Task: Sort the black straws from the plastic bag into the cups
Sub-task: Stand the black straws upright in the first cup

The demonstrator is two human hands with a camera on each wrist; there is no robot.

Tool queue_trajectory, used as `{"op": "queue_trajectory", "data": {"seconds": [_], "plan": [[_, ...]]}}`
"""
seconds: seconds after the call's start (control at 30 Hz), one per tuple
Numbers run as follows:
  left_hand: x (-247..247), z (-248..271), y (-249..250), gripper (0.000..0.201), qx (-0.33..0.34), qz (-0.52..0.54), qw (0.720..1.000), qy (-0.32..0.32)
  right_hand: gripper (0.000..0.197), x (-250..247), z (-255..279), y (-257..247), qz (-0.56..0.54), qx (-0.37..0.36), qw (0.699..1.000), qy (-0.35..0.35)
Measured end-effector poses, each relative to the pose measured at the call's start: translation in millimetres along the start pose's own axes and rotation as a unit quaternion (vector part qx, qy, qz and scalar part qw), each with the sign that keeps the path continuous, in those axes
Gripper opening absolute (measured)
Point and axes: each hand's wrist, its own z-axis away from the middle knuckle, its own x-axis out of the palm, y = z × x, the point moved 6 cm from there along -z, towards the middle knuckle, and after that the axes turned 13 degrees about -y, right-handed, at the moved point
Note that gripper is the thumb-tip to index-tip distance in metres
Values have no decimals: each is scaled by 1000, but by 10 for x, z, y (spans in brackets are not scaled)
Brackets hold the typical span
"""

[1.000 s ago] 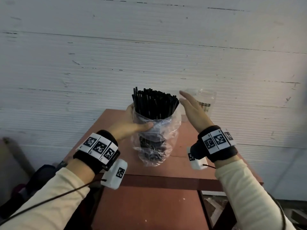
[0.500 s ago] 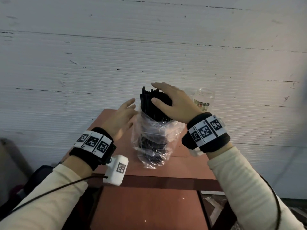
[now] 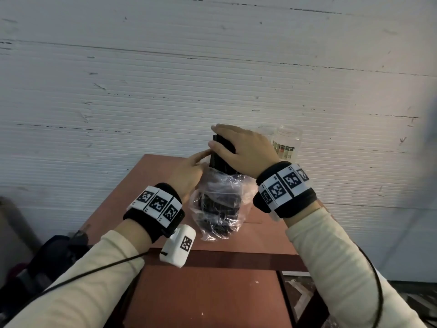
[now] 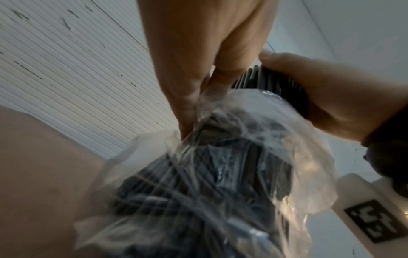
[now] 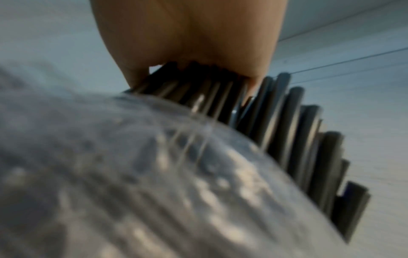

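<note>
Clear plastic bag [image 3: 218, 207], upright on the counter [image 3: 257, 235], holds black straws [image 3: 221, 159] whose protruding tops the right hand [image 3: 246, 150] clasps, left hand [image 3: 189, 174] pinching the bag's rim; clear cups [image 3: 287, 142] just beyond the right hand.

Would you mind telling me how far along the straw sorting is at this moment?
Barely started. Done: nothing; the clear cups by the wall show no straws. In hand: the right hand grips the top of the black straws, which stand in the plastic bag; the left hand is at the bag's rim. Left: pulling straws out and filling cups.
</note>
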Motion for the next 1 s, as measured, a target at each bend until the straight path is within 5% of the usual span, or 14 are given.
{"op": "queue_trajectory", "data": {"seconds": [0.2,0.43,0.73,1.0], "plan": [[80,32,-22,37,-3,40,999,2,46,-50,137,150,-61,10,995,74],[63,120,299,48,59,24,997,34,39,-60,122,193,-90,-4,995,37],[-520,104,622,54,116,-33,988,97,45,341,-182,-93,-314,-53,948,-13],[-792,-83,177,50,39,-120,990,59,39,780,-383,294,-433,86,894,72]]}}
